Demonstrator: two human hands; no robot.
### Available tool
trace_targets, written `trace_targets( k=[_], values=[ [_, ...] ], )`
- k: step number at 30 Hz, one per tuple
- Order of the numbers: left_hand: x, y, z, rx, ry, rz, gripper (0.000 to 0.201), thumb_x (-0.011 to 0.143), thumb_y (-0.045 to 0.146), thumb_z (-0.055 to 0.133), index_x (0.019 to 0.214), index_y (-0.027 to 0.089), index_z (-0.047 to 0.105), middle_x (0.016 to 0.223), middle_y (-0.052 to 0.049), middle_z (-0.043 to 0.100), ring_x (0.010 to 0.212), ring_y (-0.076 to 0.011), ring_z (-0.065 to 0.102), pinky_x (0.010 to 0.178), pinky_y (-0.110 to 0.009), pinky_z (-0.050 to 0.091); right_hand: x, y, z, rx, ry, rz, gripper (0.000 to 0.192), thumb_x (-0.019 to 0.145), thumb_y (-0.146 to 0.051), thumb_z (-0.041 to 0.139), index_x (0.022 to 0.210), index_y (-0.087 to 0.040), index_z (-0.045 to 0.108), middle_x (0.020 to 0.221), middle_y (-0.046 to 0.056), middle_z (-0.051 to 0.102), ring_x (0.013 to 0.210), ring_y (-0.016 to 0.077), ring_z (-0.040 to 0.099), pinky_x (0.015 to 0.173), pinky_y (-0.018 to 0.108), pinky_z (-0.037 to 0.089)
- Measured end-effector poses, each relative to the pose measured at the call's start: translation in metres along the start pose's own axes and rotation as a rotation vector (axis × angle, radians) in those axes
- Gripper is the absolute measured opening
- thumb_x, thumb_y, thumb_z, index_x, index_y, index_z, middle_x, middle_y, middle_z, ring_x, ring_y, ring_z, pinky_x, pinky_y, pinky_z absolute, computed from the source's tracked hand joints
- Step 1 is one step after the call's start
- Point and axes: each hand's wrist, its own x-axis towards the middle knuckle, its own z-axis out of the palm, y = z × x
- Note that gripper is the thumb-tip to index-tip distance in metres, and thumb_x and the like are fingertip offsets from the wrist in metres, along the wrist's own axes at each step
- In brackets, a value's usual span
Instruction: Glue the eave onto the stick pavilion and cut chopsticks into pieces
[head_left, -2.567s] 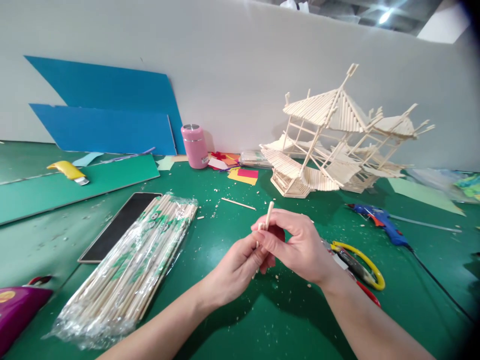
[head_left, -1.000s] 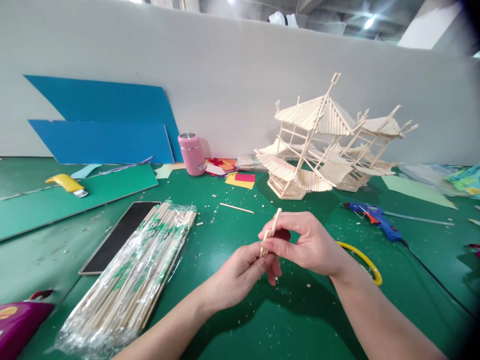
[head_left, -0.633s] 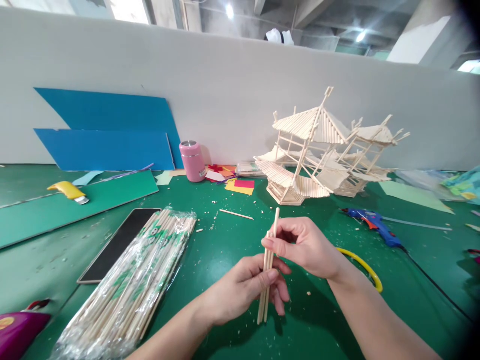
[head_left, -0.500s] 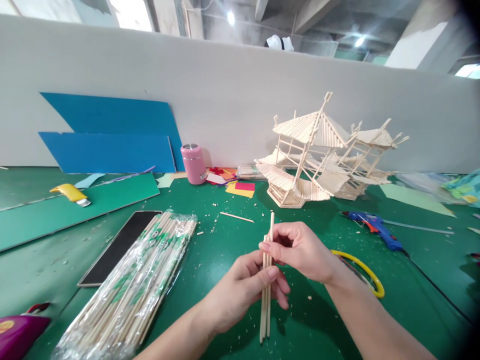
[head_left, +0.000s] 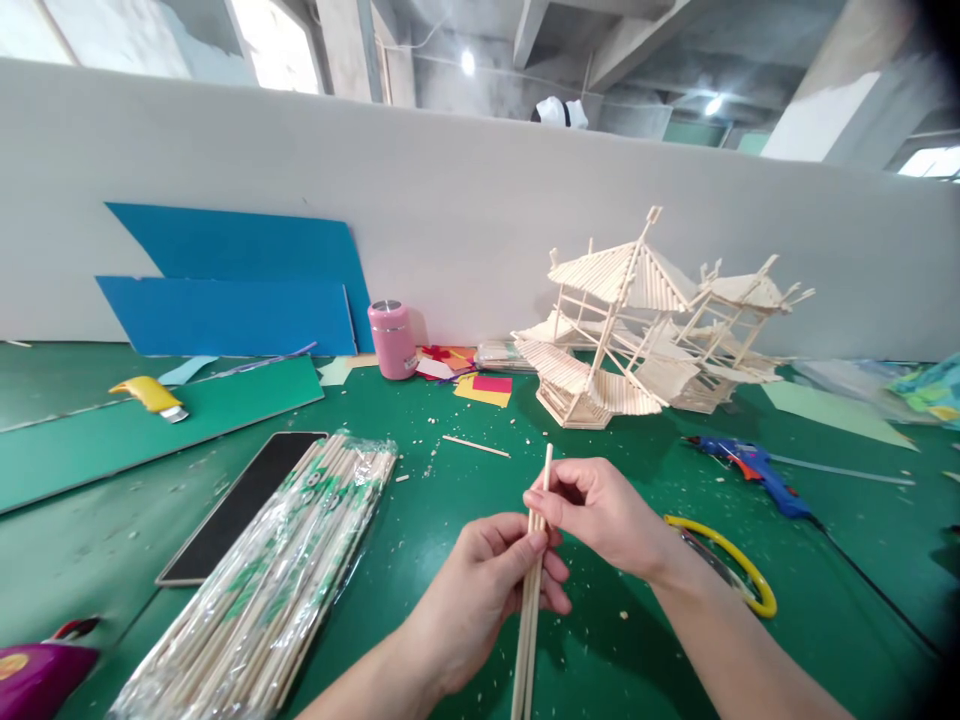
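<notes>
Low in the middle of the head view, a small bundle of thin wooden sticks (head_left: 527, 640) stands nearly upright between my hands. My left hand (head_left: 495, 580) is closed round it, thumb pressed across the front. Higher up, my right hand (head_left: 592, 505) pinches the sticks between thumb and fingers; one stick rises above the others. The sticks' lower ends run out of the picture. Beyond my hands lies a single short stick (head_left: 476, 446) on the green table. A pagoda-like model of sticks (head_left: 611, 330) stands behind, to the right.
At left, a plastic-wrapped pack of sticks (head_left: 262, 580) partly covers a dark flat board (head_left: 240, 510). A yellow utility knife (head_left: 150, 395) lies on green board. To the right are a blue glue gun (head_left: 757, 470) and a yellow-handled tool (head_left: 731, 560). A pink flask (head_left: 392, 340) stands at the back.
The view has tilted slightly upward, so the table things sit lower in the picture. Both hands still hold the sticks, which now reach past the bottom edge.
</notes>
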Motion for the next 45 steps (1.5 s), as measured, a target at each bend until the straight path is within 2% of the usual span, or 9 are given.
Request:
trace_targets(
  k=[6, 11, 16, 19, 23, 26, 35, 40, 45],
  values=[
    [-0.002, 0.000, 0.000, -0.002, 0.045, 0.051, 0.021, 0.077, 0.031, 0.056, 0.074, 0.010, 0.058, 0.067, -0.004, 0.061, 0.054, -0.0112, 0.058, 0.058, -0.024, 0.042, 0.001, 0.000, 0.006, -0.025, -0.022, -0.035, 0.023, 0.082, -0.032, 0.048, 0.069, -0.015, 0.055, 0.050, -0.003, 0.053, 0.045, 0.0085, 0.053, 0.043, 0.019, 0.041],
    [-0.002, 0.003, -0.001, -0.065, 0.044, 0.003, 0.020, 0.076, 0.030, 0.057, 0.077, 0.011, 0.057, 0.065, -0.004, 0.061, 0.053, -0.0102, 0.058, 0.057, -0.023, 0.043, -0.008, -0.001, -0.014, -0.144, 0.067, -0.046, 0.023, 0.079, -0.036, 0.052, 0.088, -0.016, 0.060, 0.069, 0.001, 0.060, 0.065, 0.0132, 0.056, 0.057, 0.023, 0.046],
    [0.001, 0.010, -0.006, -0.105, 0.115, 0.017, 0.018, 0.074, 0.029, 0.060, 0.078, 0.011, 0.057, 0.065, -0.003, 0.061, 0.055, -0.0109, 0.058, 0.062, -0.027, 0.047, -0.057, 0.024, -0.060, -0.367, 0.331, 0.145, 0.030, 0.078, -0.041, 0.051, 0.096, -0.018, 0.059, 0.076, 0.006, 0.065, 0.068, 0.0191, 0.060, 0.055, 0.024, 0.049],
    [0.000, 0.017, -0.009, -0.020, 0.169, 0.132, 0.017, 0.075, 0.028, 0.058, 0.079, 0.012, 0.057, 0.068, -0.003, 0.061, 0.058, -0.0112, 0.059, 0.063, -0.026, 0.047, -0.096, 0.052, -0.083, -0.475, 0.384, 0.280, 0.030, 0.074, -0.043, 0.054, 0.091, -0.020, 0.063, 0.087, 0.007, 0.067, 0.074, 0.0223, 0.063, 0.054, 0.023, 0.051],
    [-0.001, 0.023, -0.012, 0.196, 0.207, 0.337, 0.016, 0.076, 0.027, 0.057, 0.082, 0.013, 0.059, 0.073, -0.003, 0.062, 0.066, -0.0137, 0.061, 0.065, -0.028, 0.047, -0.137, 0.085, -0.097, -0.601, 0.579, 0.351, 0.032, 0.072, -0.047, 0.053, 0.091, -0.023, 0.063, 0.088, 0.005, 0.068, 0.076, 0.0226, 0.064, 0.056, 0.024, 0.052],
    [0.000, 0.021, -0.012, 0.296, 0.176, 0.404, 0.014, 0.077, 0.025, 0.055, 0.083, 0.013, 0.059, 0.074, -0.004, 0.062, 0.067, -0.0150, 0.061, 0.067, -0.030, 0.048, -0.155, 0.099, -0.097, -0.691, 0.647, 0.370, 0.034, 0.070, -0.049, 0.054, 0.090, -0.023, 0.062, 0.087, 0.005, 0.067, 0.069, 0.0217, 0.064, 0.050, 0.024, 0.051],
    [-0.005, 0.014, -0.009, 0.418, 0.117, 0.429, 0.012, 0.079, 0.022, 0.051, 0.084, 0.013, 0.058, 0.074, -0.003, 0.062, 0.068, -0.0148, 0.060, 0.066, -0.029, 0.047, -0.161, 0.110, -0.082, -0.784, 0.463, 0.345, 0.036, 0.078, -0.042, 0.046, 0.108, -0.023, 0.049, 0.110, 0.010, 0.053, 0.060, 0.0171, 0.061, 0.038, 0.025, 0.045],
    [-0.006, 0.016, -0.012, 0.436, 0.135, 0.449, 0.012, 0.080, 0.023, 0.050, 0.084, 0.014, 0.059, 0.076, -0.004, 0.063, 0.070, -0.0155, 0.061, 0.067, -0.029, 0.047, -0.152, 0.107, -0.087, -0.863, 0.378, 0.340, 0.037, 0.074, -0.037, 0.050, 0.108, -0.022, 0.048, 0.111, 0.008, 0.054, 0.088, 0.0232, 0.059, 0.061, 0.028, 0.051],
    [-0.007, 0.018, -0.010, 0.440, 0.128, 0.459, 0.011, 0.080, 0.021, 0.051, 0.082, 0.014, 0.059, 0.076, -0.004, 0.062, 0.071, -0.0159, 0.062, 0.068, -0.028, 0.047, -0.133, 0.104, -0.087, -1.023, 0.330, 0.411, 0.042, 0.065, -0.033, 0.053, 0.105, -0.019, 0.047, 0.103, 0.010, 0.058, 0.092, 0.0275, 0.057, 0.071, 0.034, 0.048]
  ],
)
